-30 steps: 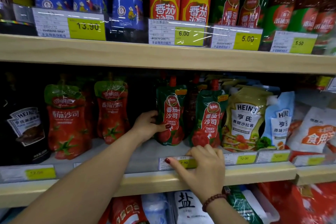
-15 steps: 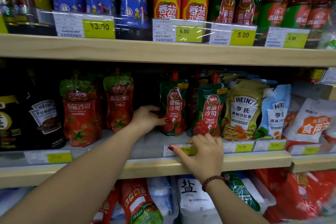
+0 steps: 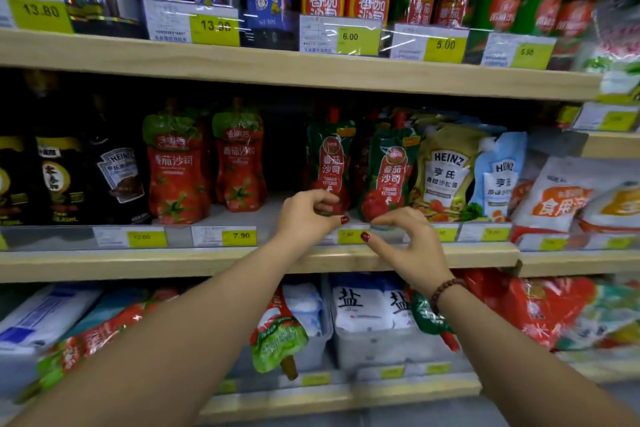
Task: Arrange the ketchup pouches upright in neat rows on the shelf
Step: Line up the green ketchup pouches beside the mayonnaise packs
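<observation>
Head view showed two green pouches (image 3: 389, 173) upright just left of the Heinz pouch (image 3: 441, 172). Left hand (image 3: 306, 217) hung loosely curled, empty; right hand (image 3: 410, 243) curled, its grasp unclear. The pouches looked soft and floppy, probably best gripped mid-body, both sides.

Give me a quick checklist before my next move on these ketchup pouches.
1. Left green pouch upright: ok.
2. Right green pouch upright: not ok, tilted.
3. Red pouches upright: ok.
4. Rows closed up: not ok, gap between red and green pouches.
5. Left hand empty: cannot tell, fingers curl by the pouch base.
6. Right hand empty: cannot tell, fingers curl at the price rail.
</observation>
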`<state>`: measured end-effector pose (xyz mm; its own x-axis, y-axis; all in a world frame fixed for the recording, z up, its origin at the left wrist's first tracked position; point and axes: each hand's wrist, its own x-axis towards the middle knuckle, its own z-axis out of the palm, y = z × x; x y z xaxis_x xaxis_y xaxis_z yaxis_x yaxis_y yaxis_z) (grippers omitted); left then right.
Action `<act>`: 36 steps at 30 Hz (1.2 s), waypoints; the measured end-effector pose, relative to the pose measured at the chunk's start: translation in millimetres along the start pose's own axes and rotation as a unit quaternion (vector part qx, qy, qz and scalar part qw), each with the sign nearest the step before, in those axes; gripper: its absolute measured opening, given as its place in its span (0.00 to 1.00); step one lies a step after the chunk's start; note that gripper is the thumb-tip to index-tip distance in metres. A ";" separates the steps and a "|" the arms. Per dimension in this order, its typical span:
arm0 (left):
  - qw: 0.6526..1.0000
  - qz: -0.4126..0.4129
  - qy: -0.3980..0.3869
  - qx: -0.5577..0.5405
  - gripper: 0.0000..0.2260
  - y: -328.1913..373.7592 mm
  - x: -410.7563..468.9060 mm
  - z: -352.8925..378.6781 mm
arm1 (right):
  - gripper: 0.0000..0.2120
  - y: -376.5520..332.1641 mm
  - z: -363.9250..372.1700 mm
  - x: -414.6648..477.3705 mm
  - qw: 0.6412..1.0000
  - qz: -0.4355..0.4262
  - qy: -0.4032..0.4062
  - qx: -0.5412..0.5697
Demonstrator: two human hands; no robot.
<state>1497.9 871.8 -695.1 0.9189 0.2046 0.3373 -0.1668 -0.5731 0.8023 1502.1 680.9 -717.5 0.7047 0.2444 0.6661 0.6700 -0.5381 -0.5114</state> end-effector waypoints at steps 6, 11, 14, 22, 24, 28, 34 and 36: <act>0.997 0.016 0.074 0.024 0.10 9.6 -12.5 22.7 | 0.11 34.5 -24.6 -56.3 0.995 0.094 -0.024 -0.012; 0.988 0.059 0.094 0.110 0.08 4.0 -20.3 32.2 | 0.22 72.6 -32.1 -99.0 0.981 0.158 -0.079 -0.086; 0.978 0.095 0.145 0.120 0.06 -2.3 -22.9 39.1 | 0.29 86.9 -28.7 -113.8 0.971 0.164 -0.115 -0.132; 0.969 0.126 0.159 0.140 0.05 -13.3 -17.0 46.7 | 0.24 108.2 -9.0 -135.9 0.952 0.200 -0.125 -0.195; 0.968 0.129 0.159 0.143 0.05 -14.3 -17.3 48.1 | 0.19 108.3 -7.1 -138.6 0.950 0.189 -0.127 -0.215; 0.968 0.129 0.156 0.149 0.05 -13.5 -17.0 48.0 | 0.13 104.9 -7.4 -136.4 0.943 0.143 -0.130 -0.271; 0.971 0.119 0.141 0.152 0.06 -11.0 -15.9 45.4 | 0.13 80.7 -19.2 -121.7 0.926 0.054 -0.136 -0.347; 0.974 0.110 0.133 0.147 0.06 -9.6 -15.6 44.1 | 0.12 70.8 -26.0 -113.5 0.935 0.031 -0.127 -0.331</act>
<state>1500.9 839.1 -729.7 0.7409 0.2271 0.6321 -0.2033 -0.8211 0.5333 1463.5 594.1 -815.3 0.8265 0.3343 0.4530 0.3938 -0.9183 -0.0410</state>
